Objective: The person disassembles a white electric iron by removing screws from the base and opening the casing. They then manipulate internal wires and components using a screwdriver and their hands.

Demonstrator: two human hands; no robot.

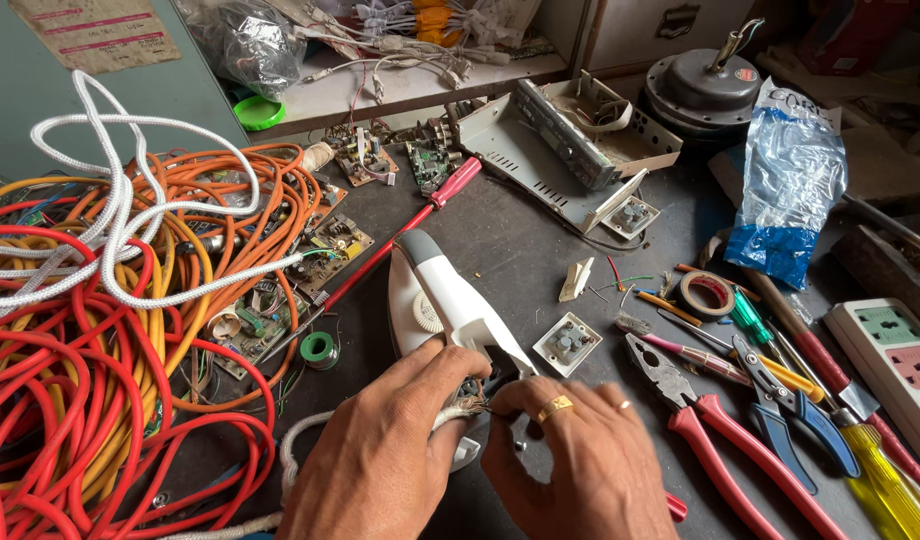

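White-and-grey electric iron (435,300), lying at the centre of the dark workbench (520,240), rear end toward you: your left hand (380,450) clasps that end where the braided cord (300,440) enters, and your right hand (580,460), touching the left, pinches the bared wires (473,404) at the opening. Left of it: coils of red cable (70,400) and orange cable (230,210), a red-handled screwdriver (400,235). Right of it: red-handled pliers (710,420), tape roll (707,294), extension board (895,355).
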